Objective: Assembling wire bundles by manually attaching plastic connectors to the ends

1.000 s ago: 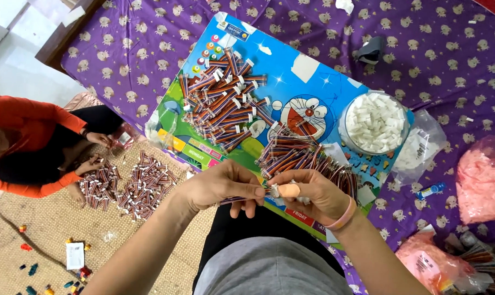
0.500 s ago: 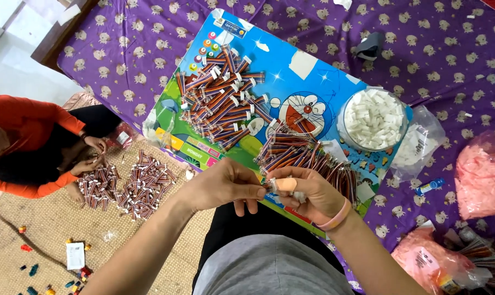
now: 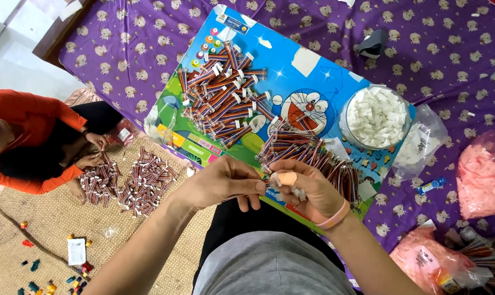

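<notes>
A purple cloth (image 3: 444, 54) printed with small pale animal figures covers the floor beyond both hands and well out to the right. On it, just ahead of the hands, lies a blue cartoon board (image 3: 291, 87) with a round-faced cat drawing. To the left of the left hand spreads a woven straw mat (image 3: 45, 218), where another person in an orange sleeve (image 3: 29, 136) sits over their own heaps of wired pieces (image 3: 130, 183). Far ahead of the left hand, on the board, sits a big pile of striped wire bundles (image 3: 223, 104) with white ends. A second, darker heap of wire bundles (image 3: 307, 155) lies just beyond the right hand, almost touching it. Ahead and to the right of the right hand stands a clear round tub of white connectors (image 3: 376, 117), with a clear plastic bag (image 3: 422, 145) beside it. Pink bags (image 3: 482, 175) rest well to the right.

The left hand (image 3: 223, 183) is curled, thumb and forefinger pinching a thin wire lead (image 3: 231, 198) near its end. The right hand (image 3: 305, 188), a pink band on its wrist and a plaster on the thumb, is cupped and pinches a small white connector (image 3: 271, 179) where the two hands meet
</notes>
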